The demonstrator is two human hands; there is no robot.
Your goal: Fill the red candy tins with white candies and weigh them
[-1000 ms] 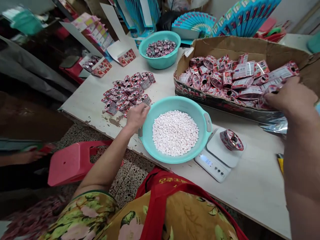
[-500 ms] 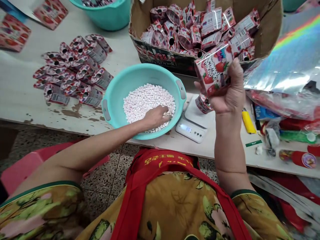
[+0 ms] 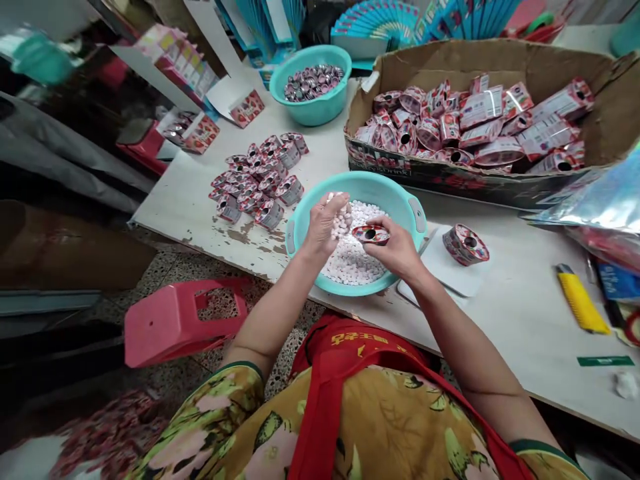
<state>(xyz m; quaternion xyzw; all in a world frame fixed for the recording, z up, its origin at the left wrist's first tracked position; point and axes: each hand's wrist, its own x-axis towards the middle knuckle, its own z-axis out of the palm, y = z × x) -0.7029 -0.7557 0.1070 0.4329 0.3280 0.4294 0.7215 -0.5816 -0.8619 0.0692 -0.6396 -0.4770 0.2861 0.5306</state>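
My left hand (image 3: 326, 223) is cupped over the teal basin (image 3: 405, 197) and closed round a handful of small white candies (image 3: 344, 219). My right hand (image 3: 397, 248) holds a red strawberry-print container (image 3: 371, 234) upright, its round hole facing up, right beside the left hand. More white candies (image 3: 350, 260) fill the basin below both hands. Another printed container (image 3: 465, 244) stands on the white scale (image 3: 447, 277) to the right.
A cardboard box (image 3: 505, 193) of printed containers stands behind the basin. A heap of filled containers (image 3: 257, 183) lies to the left, and a second teal bowl (image 3: 313, 107) of caps sits further back. A yellow cutter (image 3: 580, 300) lies to the right, and a red stool (image 3: 180, 320) stands on the floor.
My left hand lifted out of the basin with a handful of candies. My right hand brought the container down from in front of the box to beside the left hand.
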